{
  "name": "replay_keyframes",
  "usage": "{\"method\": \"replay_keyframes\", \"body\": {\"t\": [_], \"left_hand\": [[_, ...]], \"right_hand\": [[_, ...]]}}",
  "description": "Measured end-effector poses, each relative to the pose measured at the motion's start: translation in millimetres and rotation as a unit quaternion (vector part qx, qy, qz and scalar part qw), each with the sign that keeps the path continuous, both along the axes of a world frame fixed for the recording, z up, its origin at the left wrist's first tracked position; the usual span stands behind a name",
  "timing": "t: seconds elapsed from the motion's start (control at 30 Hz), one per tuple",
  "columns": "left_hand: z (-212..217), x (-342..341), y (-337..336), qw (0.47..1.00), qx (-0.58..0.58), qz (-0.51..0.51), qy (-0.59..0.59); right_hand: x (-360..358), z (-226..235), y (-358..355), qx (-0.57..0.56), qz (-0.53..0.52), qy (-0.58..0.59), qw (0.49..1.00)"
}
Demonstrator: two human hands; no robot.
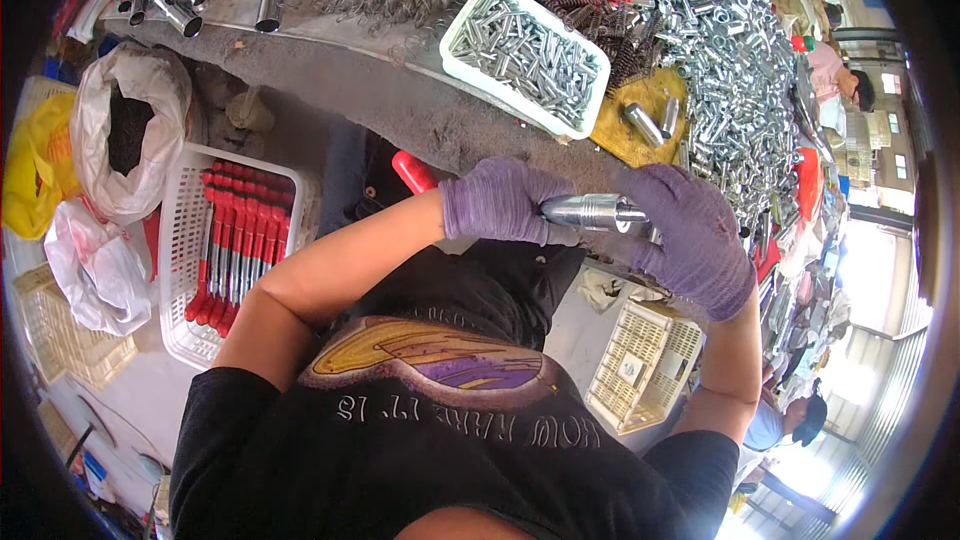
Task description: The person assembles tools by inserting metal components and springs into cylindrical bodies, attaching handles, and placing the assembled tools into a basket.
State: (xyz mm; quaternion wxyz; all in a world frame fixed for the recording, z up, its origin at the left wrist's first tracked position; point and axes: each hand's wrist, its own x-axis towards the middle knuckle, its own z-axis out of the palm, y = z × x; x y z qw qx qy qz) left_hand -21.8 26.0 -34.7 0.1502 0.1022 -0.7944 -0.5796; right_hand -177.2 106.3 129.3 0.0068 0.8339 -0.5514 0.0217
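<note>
Purple knit gloves are covering both hands, and between them I am watching a shiny metal cylinder [597,211] being held just right of the frame's centre. The left hand [503,202] is wrapping its fingers tight around the cylinder's left end, while the right hand [695,240] is closing over the right end, so the part is bridging the two fists with only its middle showing. Its long axis is running almost level across the picture, left to right, tilting down a touch toward the right. Neither hand is nearer than the other; both are gripping it already, and I cannot tell how far the right fingers curl under it.

Above the hands, the grey workbench [400,105] is curving across the upper frame, and a white tray [527,57] of small steel pins is sitting on it. A heap of loose bright fittings [735,70] is spreading at the upper right. At the left, a white basket [232,252] is holding red-handled tools.
</note>
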Motion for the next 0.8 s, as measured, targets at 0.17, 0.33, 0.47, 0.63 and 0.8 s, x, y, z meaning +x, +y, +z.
{"method": "replay_keyframes", "body": {"t": [0.17,0.33,0.47,0.63,0.8], "left_hand": [[0,1,1,0.999,-0.025,0.008,0.022],[-4,3,4,0.998,-0.045,0.015,0.041],[-7,3,8,0.996,-0.032,0.040,0.068],[-10,28,35,0.904,0.356,0.109,0.209],[-39,75,51,0.510,0.725,0.056,0.460]], "right_hand": [[-1,2,9,0.095,-0.072,0.002,0.993],[6,-7,11,0.051,-0.024,-0.042,0.998],[14,-19,16,0.111,-0.153,-0.116,0.975],[17,-38,29,0.221,-0.249,-0.342,0.879],[12,-104,90,0.331,-0.206,-0.268,0.881]]}}
